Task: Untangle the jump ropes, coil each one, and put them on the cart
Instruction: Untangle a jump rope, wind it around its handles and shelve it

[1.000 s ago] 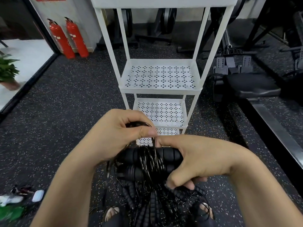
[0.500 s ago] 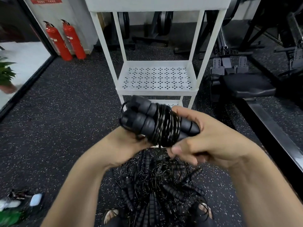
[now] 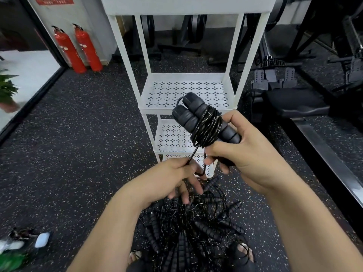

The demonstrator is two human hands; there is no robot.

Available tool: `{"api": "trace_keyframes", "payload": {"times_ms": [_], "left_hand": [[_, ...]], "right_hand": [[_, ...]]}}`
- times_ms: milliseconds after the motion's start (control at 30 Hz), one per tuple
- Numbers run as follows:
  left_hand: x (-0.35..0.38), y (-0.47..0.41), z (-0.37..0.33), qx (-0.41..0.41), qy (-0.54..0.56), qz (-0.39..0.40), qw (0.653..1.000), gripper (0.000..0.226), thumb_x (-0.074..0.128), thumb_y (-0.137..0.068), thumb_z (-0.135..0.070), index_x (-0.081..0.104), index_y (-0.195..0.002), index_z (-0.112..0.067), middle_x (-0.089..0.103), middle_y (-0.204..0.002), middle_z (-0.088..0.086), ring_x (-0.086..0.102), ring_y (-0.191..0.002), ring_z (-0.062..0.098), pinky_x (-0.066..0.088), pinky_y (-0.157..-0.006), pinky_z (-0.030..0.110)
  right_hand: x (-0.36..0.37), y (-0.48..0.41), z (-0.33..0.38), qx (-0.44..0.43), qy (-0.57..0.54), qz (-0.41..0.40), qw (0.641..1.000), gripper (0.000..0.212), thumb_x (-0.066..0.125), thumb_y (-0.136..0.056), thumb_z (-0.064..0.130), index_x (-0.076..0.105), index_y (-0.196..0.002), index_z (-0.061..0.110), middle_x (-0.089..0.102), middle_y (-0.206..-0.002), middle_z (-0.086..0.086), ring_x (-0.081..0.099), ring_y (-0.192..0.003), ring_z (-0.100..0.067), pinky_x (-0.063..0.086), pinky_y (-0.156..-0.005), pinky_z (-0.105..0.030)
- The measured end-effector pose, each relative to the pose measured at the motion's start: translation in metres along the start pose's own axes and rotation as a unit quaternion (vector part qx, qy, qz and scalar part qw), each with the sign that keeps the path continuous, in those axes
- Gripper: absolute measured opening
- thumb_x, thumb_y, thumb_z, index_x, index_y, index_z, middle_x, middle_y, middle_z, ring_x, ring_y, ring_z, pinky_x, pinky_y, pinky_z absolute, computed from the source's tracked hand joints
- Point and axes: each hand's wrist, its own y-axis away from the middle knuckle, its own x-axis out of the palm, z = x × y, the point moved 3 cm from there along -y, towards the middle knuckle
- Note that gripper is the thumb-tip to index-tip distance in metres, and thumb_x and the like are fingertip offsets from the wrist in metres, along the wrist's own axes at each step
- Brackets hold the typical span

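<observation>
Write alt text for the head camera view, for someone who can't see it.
A person's right hand grips a coiled jump rope by its two black handles while the left hand pinches its loose cord below. A pile of tangled ropes lies on the floor beneath, with a white cart just beyond.

Bare left hand (image 3: 176,173), bare right hand (image 3: 245,152), 2 black strapped sandals (image 3: 232,252)

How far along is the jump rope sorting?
Early on. One rope is wound round its handles, gripped by the right hand; the left hand pinches its loose end. No rope shows on the cart shelves, and a tangled pile waits on the floor.
</observation>
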Motion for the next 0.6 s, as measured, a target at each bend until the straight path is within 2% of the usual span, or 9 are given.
{"api": "trace_keyframes", "payload": {"times_ms": [67,133,233,333,400,433,500,533,600], "left_hand": [[-0.001,-0.003,0.008,-0.017,-0.006,0.01,1.0,0.04,0.045,-0.113,-0.047,0.074,-0.115,-0.021,0.074,-0.083,0.007,0.049,-0.056,0.016,0.031,-0.048,0.026],[-0.001,-0.004,0.01,-0.023,-0.004,0.026,0.999,0.041,0.044,-0.112,-0.053,0.077,-0.108,-0.028,0.056,-0.071,0.0,0.037,-0.056,0.013,0.032,-0.055,0.027],[-0.006,-0.002,0.005,-0.017,-0.006,0.064,0.998,0.047,0.04,-0.11,-0.059,0.077,-0.116,-0.031,0.038,-0.069,-0.005,0.032,-0.062,0.015,0.035,-0.063,0.029],[-0.012,0.002,0.008,-0.035,-0.055,0.075,0.995,0.045,0.037,-0.109,-0.061,0.074,-0.125,-0.042,0.04,-0.072,-0.005,0.039,-0.071,0.021,0.044,-0.086,0.031],[-0.015,0.005,0.013,-0.062,-0.117,0.062,0.989,0.038,0.04,-0.108,-0.062,0.066,-0.134,-0.054,0.062,-0.087,-0.01,0.059,-0.084,0.012,0.047,-0.105,0.034],[-0.016,0.005,0.016,-0.07,-0.165,0.049,0.983,0.037,0.044,-0.107,-0.062,0.057,-0.141,-0.06,0.069,-0.108,-0.015,0.064,-0.101,0.007,0.046,-0.112,0.035],[-0.02,0.007,0.018,-0.066,-0.247,0.005,0.967,0.055,0.058,-0.104,-0.057,0.038,-0.155,-0.059,0.054,-0.151,-0.019,0.053,-0.136,0.004,0.038,-0.123,0.037],[-0.022,0.008,0.016,-0.053,-0.251,-0.02,0.966,0.064,0.064,-0.103,-0.05,0.033,-0.158,-0.057,0.045,-0.16,-0.022,0.046,-0.144,0.001,0.034,-0.126,0.035],[-0.022,0.009,0.009,-0.005,-0.195,-0.058,0.979,0.068,0.065,-0.104,-0.031,0.034,-0.158,-0.057,0.042,-0.161,-0.032,0.04,-0.145,-0.011,0.028,-0.128,0.031]], "right_hand": [[-0.003,-0.002,0.003,0.001,-0.042,-0.01,0.999,0.036,0.071,-0.086,-0.014,0.052,-0.104,0.011,0.069,-0.087,-0.013,0.067,-0.061,-0.028,0.037,-0.041,-0.027],[-0.008,-0.004,0.006,-0.008,-0.058,-0.046,0.997,0.036,0.072,-0.085,-0.012,0.051,-0.104,0.011,0.068,-0.088,-0.013,0.064,-0.058,-0.027,0.037,-0.04,-0.028],[-0.018,-0.006,0.009,-0.035,-0.065,-0.11,0.991,0.037,0.072,-0.084,-0.011,0.05,-0.104,0.011,0.065,-0.089,-0.02,0.063,-0.056,-0.026,0.039,-0.042,-0.03],[-0.027,-0.006,0.009,-0.056,-0.051,-0.144,0.987,0.039,0.073,-0.084,-0.012,0.05,-0.106,0.011,0.064,-0.093,-0.034,0.063,-0.056,-0.027,0.04,-0.044,-0.032],[-0.026,-0.007,0.006,-0.049,-0.018,-0.135,0.99,0.042,0.075,-0.083,-0.011,0.05,-0.106,0.012,0.068,-0.097,-0.033,0.066,-0.058,-0.029,0.041,-0.045,-0.033],[-0.025,-0.008,0.004,-0.042,-0.003,-0.126,0.991,0.044,0.076,-0.083,-0.012,0.049,-0.107,0.013,0.07,-0.095,-0.028,0.068,-0.059,-0.03,0.042,-0.045,-0.034],[-0.023,-0.01,-0.003,-0.025,0.015,-0.116,0.993,0.045,0.074,-0.083,-0.014,0.048,-0.108,0.014,0.071,-0.089,-0.016,0.068,-0.059,-0.029,0.042,-0.045,-0.034],[-0.023,-0.011,-0.005,-0.016,0.019,-0.114,0.993,0.045,0.073,-0.084,-0.014,0.048,-0.109,0.014,0.071,-0.085,-0.011,0.068,-0.058,-0.028,0.043,-0.045,-0.034],[-0.023,-0.013,-0.009,-0.002,0.019,-0.107,0.994,0.045,0.073,-0.084,-0.013,0.048,-0.11,0.014,0.072,-0.081,-0.007,0.068,-0.059,-0.028,0.044,-0.046,-0.033]]}}
